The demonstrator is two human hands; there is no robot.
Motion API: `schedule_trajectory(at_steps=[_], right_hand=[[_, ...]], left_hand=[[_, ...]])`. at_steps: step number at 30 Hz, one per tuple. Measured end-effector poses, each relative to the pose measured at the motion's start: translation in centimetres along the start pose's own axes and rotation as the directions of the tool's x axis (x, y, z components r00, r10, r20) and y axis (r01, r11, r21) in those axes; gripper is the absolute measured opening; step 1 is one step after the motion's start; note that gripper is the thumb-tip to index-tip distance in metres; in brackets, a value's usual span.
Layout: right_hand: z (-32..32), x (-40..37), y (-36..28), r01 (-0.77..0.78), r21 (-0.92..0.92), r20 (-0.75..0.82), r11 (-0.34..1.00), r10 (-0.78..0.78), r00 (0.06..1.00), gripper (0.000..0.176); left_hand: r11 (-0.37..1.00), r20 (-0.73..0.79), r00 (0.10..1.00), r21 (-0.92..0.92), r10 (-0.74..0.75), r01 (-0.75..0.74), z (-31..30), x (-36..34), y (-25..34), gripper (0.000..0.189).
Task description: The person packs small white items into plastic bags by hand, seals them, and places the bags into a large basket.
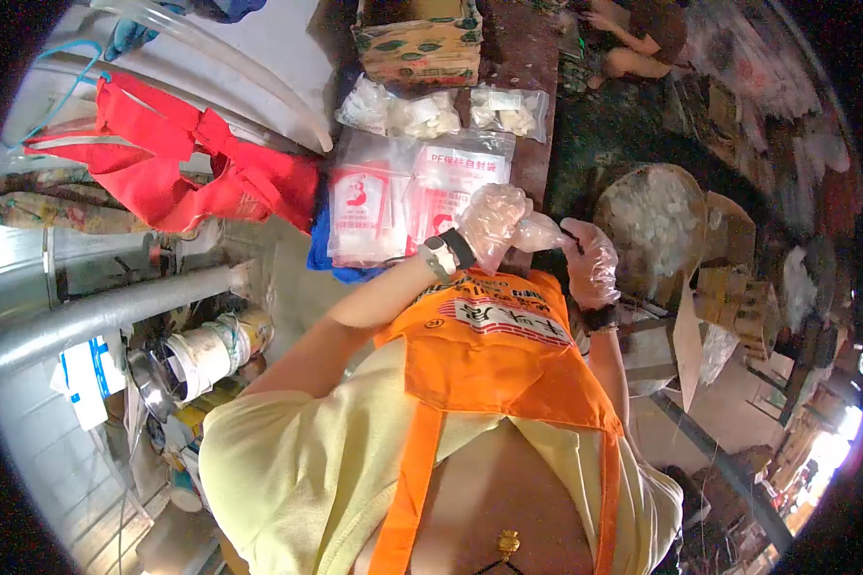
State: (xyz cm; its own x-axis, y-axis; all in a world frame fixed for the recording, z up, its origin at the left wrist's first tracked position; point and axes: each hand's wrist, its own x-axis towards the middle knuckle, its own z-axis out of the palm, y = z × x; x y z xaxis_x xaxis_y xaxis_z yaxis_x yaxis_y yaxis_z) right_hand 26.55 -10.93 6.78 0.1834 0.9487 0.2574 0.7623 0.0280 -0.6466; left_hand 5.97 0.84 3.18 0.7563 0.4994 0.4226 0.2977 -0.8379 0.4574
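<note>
Small clear bag (539,233) seems clamped by the fingers of left hand (492,222) and right hand (592,263).

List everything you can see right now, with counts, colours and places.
Open box: one, brown with green print, top centre
Filled bags: three, clear with pale contents, below the box
Printed bag stacks: two, clear, red and white, nearer the wearer
Small bag: one, clear, between the hands
Table: one, dark brown, under the box
Red cloth: one, red, left
Bucket: one, white, lower left
Round container: one, brownish with pale contents, right
Co-worker: one, dark clothing, top right
Edge clutter: uncountable, mixed, both sides
Orange apron: one, orange, on wearer
Left hand, right hand: two, clear-gloved, centre
</note>
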Motion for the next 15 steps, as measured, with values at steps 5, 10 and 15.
schedule_trajectory(at_steps=[5,10,15], right_hand=[[2.0,-1.2,1.8,-0.183,0.118,0.05,0.976,0.178,0.983,0.009],[3.6,-1.5,2.9,-0.211,0.184,-0.001,0.96,0.214,0.977,0.006],[2.2,0.9,2.2,-0.171,0.057,0.058,0.984,0.168,0.984,0.006]], left_hand=[[0.996,0.135,0.987,0.016,-0.092,0.09,-1.3,0.0,0.4,0.03],[0.998,-0.039,0.998,-0.017,-0.055,0.054,0.6,-1.0,-1.0,0.022],[0.977,-0.047,0.978,-0.08,-0.203,0.199,1.4,0.0,-2.3,0.02]])
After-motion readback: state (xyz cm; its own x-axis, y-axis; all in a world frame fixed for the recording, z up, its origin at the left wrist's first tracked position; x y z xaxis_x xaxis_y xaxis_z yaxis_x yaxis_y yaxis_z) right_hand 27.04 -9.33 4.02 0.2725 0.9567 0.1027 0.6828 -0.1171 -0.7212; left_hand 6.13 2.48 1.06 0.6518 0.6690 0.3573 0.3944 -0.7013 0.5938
